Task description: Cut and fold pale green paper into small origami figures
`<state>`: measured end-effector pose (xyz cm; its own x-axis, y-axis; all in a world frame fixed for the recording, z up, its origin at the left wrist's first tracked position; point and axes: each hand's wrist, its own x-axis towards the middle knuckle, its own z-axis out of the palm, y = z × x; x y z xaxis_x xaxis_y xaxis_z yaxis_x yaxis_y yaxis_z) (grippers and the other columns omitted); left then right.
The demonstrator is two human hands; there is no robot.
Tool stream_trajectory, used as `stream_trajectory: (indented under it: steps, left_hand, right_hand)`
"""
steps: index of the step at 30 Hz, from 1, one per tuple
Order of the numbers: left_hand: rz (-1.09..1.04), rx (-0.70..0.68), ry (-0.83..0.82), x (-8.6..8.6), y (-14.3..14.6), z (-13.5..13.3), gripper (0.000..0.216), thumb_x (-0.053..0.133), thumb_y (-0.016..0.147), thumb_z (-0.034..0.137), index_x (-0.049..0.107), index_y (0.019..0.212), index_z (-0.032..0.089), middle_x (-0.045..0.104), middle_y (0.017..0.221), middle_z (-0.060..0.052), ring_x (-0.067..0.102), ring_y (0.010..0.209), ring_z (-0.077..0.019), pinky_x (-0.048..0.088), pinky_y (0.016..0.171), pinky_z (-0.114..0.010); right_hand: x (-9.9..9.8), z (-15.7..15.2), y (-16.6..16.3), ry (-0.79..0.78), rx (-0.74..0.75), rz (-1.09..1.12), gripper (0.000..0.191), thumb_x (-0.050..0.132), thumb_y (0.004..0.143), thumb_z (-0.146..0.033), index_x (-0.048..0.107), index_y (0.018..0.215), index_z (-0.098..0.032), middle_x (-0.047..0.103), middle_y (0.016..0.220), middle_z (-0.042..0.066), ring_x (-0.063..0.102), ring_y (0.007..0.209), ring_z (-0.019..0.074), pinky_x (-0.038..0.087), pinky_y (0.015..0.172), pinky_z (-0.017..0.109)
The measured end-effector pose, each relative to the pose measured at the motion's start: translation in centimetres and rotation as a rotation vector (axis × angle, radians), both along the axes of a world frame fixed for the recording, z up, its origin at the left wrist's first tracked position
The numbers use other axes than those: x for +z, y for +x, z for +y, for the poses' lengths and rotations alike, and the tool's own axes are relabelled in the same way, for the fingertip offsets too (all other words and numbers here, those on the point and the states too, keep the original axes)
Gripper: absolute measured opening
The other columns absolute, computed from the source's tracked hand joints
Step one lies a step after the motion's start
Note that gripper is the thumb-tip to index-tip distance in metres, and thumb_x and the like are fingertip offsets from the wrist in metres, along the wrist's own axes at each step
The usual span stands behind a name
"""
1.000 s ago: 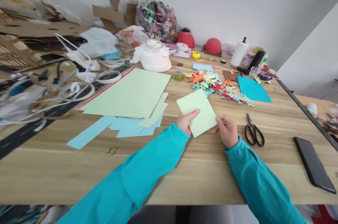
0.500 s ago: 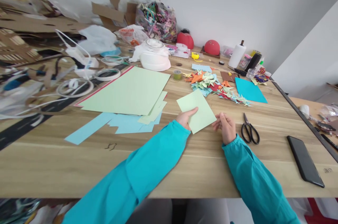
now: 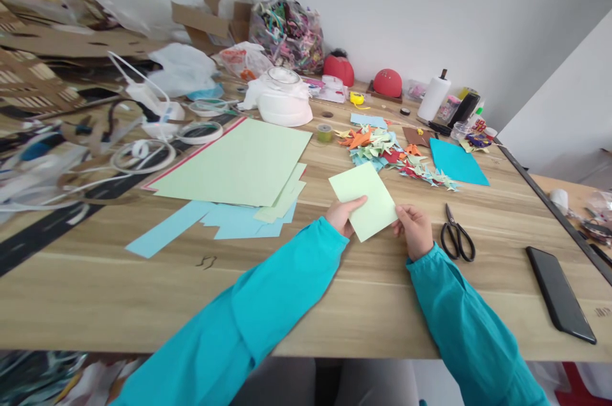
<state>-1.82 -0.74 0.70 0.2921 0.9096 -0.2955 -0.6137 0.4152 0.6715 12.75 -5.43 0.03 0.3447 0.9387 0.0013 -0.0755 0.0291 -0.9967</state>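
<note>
A pale green square of paper [image 3: 366,192] is held up over the table, tilted so one corner points toward me. My left hand [image 3: 345,213] grips its left edge, thumb on top and fingers hidden underneath. At the right corner, my right hand [image 3: 412,226] pinches the paper between thumb and fingertips. Black-handled scissors [image 3: 456,237] lie just right of my right hand. Left of my hands are large pale green sheets [image 3: 234,160], with light blue paper pieces [image 3: 248,222] partly under them. Beyond the square is a pile of folded paper cranes [image 3: 382,150] in several colours.
A black phone [image 3: 560,294] lies near the front right. A turquoise sheet [image 3: 459,160] rests behind the scissors. A green spool [image 3: 324,133] stands by the cranes. White cables [image 3: 143,154] and a power strip clutter the left; bags and a cardboard box [image 3: 205,20] line the wall.
My right hand has closed onto the right corner of the green square, where before it was beside it with fingers looser. The view has shifted slightly.
</note>
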Motion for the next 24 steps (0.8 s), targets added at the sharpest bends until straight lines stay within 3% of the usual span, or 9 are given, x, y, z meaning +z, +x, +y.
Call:
stream_trajectory:
  steps: [13, 18, 24]
  left_hand:
    - [0.015, 0.043, 0.018, -0.16, 0.08, 0.03, 0.03, 0.071, 0.062, 0.011, 0.066, 0.092, 0.01, 0.07, 0.094, -0.012, 0.065, 0.087, -0.0296, 0.055, 0.076, -0.043]
    - [-0.074, 0.003, -0.062, 0.32, 0.06, -0.01, 0.026, 0.068, 0.064, 0.01, 0.066, 0.09, 0.009, 0.071, 0.087, -0.012, 0.065, 0.089, -0.0297, 0.053, 0.081, -0.045]
    - [-0.013, 0.118, -0.059, 0.23, 0.16, 0.08, 0.031, 0.07, 0.06, 0.006, 0.066, 0.091, 0.009, 0.071, 0.087, -0.012, 0.066, 0.087, -0.0304, 0.054, 0.08, -0.046]
  right_hand:
    - [-0.18, 0.02, -0.14, -0.009, 0.036, -0.047, 0.039, 0.069, 0.062, -0.048, 0.059, 0.077, -0.013, 0.059, 0.044, -0.003, 0.046, 0.031, 0.0065, 0.034, 0.031, 0.017]
    - [-0.24, -0.04, -0.4, 0.037, 0.012, -0.09, 0.039, 0.067, 0.064, -0.049, 0.057, 0.078, -0.014, 0.058, 0.045, -0.004, 0.047, 0.034, 0.0069, 0.037, 0.034, 0.018]
    - [-0.42, 0.01, -0.26, 0.053, 0.025, -0.202, 0.037, 0.059, 0.071, -0.05, 0.056, 0.076, -0.014, 0.057, 0.045, -0.003, 0.047, 0.034, 0.0081, 0.036, 0.035, 0.019]
